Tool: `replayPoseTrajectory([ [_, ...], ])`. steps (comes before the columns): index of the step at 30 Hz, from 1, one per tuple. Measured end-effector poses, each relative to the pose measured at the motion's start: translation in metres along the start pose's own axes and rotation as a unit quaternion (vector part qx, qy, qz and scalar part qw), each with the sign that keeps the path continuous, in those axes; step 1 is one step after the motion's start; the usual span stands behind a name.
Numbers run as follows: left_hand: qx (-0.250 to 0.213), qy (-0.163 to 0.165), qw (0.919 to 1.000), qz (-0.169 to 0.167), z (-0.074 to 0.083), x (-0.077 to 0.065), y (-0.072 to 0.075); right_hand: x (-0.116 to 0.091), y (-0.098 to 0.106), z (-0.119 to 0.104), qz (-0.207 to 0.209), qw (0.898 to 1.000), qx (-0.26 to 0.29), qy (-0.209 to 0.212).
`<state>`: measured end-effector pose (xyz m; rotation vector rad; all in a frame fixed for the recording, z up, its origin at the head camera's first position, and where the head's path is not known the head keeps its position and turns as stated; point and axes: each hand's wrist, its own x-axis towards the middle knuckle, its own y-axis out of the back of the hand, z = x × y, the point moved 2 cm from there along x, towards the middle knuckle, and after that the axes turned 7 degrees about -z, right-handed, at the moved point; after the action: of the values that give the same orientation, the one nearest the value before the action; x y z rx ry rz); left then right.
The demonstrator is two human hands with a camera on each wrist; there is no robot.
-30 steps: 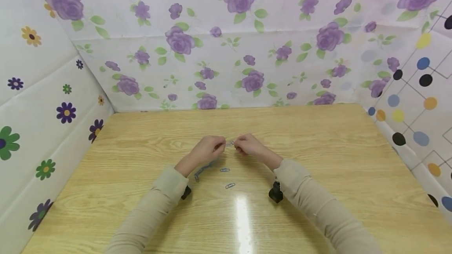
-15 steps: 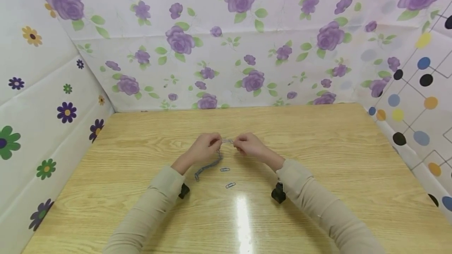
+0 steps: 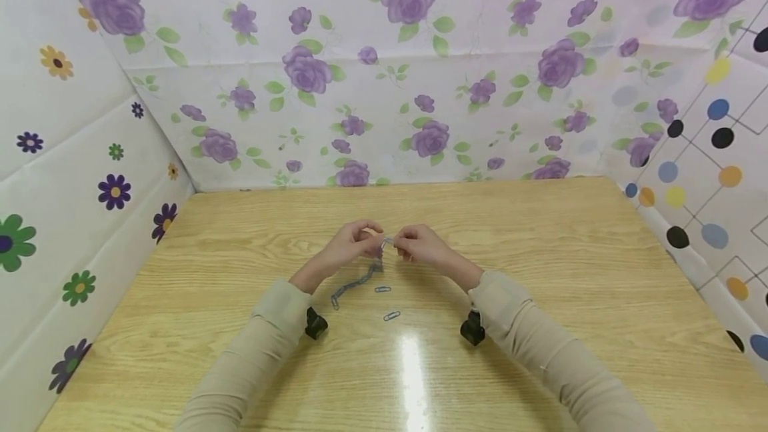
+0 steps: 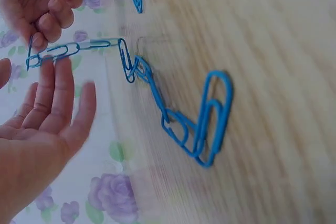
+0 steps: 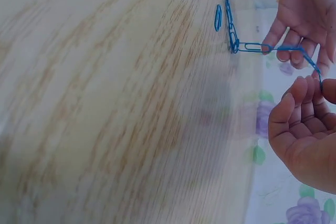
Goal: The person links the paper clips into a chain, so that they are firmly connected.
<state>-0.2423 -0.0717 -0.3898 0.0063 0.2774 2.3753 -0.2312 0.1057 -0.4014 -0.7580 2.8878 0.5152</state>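
A chain of blue paper clips rises from the tabletop to both hands; its near end lies on the wood. My left hand has its fingers nearly straight and its thumb apart, and the raised part of the chain runs across its fingertips, as the left wrist view shows. Close beside it, my right hand pinches the end clip between thumb and forefinger, its other fingers curled. Two loose blue paper clips lie nearer the body: one clip just right of the chain, another clip below it.
The wooden table meets a flower-print cloth at its back edge. Patterned cloths also hang on both sides. Black wrist cameras sit under the left cuff and the right cuff.
The left hand has moved slightly left and its fingers have loosened and spread. More of the chain hangs in sight below it. The right hand keeps pinching the end clip, almost in place.
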Motion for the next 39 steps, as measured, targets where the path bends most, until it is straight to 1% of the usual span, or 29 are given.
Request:
replayPoseTrajectory([
  [2,0.012,-0.005,0.9999,-0.006,-0.003,0.002,-0.001,0.000,0.000,0.000,-0.006,1.000,-0.004,0.000],
  [5,0.055,-0.016,0.9984,-0.001,-0.008,0.005,-0.001,0.000,-0.001,0.000,-0.009,1.000,-0.005,0.002],
  [8,0.094,-0.035,0.9949,0.011,-0.009,0.006,-0.001,0.000,-0.002,-0.001,-0.010,1.000,-0.001,0.003],
  [12,0.139,-0.068,0.9877,0.021,-0.009,0.005,-0.001,0.001,-0.002,0.000,-0.004,1.000,0.009,0.003],
  [16,0.192,-0.085,0.9774,0.024,0.011,-0.004,-0.007,0.000,-0.002,0.000,0.001,1.000,0.014,0.003],
  [19,0.218,-0.090,0.9715,0.029,0.027,-0.012,-0.013,-0.001,-0.001,0.000,0.004,1.000,0.009,0.007],
  [20,0.223,-0.092,0.9700,0.031,0.028,-0.013,-0.013,-0.002,-0.001,0.000,0.004,1.000,0.006,0.009],
  [22,0.227,-0.091,0.9691,0.036,0.028,-0.014,-0.013,-0.004,0.000,-0.001,0.003,1.000,0.002,0.012],
  [27,0.223,-0.073,0.9711,0.045,0.030,-0.015,-0.013,-0.014,0.001,0.002,-0.008,1.000,-0.014,0.019],
  [31,0.215,-0.065,0.9732,0.048,0.030,-0.015,-0.012,-0.025,-0.004,0.006,-0.026,0.997,-0.055,0.037],
  [33,0.207,-0.060,0.9753,0.047,0.029,-0.015,-0.011,-0.031,-0.009,0.009,-0.040,0.995,-0.074,0.046],
  [36,0.183,-0.052,0.9809,0.041,0.028,-0.015,-0.009,-0.037,-0.018,0.013,-0.063,0.993,-0.092,0.047],
  [39,0.160,-0.050,0.9853,0.033,0.027,-0.014,-0.006,-0.041,-0.026,0.018,-0.076,0.989,-0.115,0.051],
])
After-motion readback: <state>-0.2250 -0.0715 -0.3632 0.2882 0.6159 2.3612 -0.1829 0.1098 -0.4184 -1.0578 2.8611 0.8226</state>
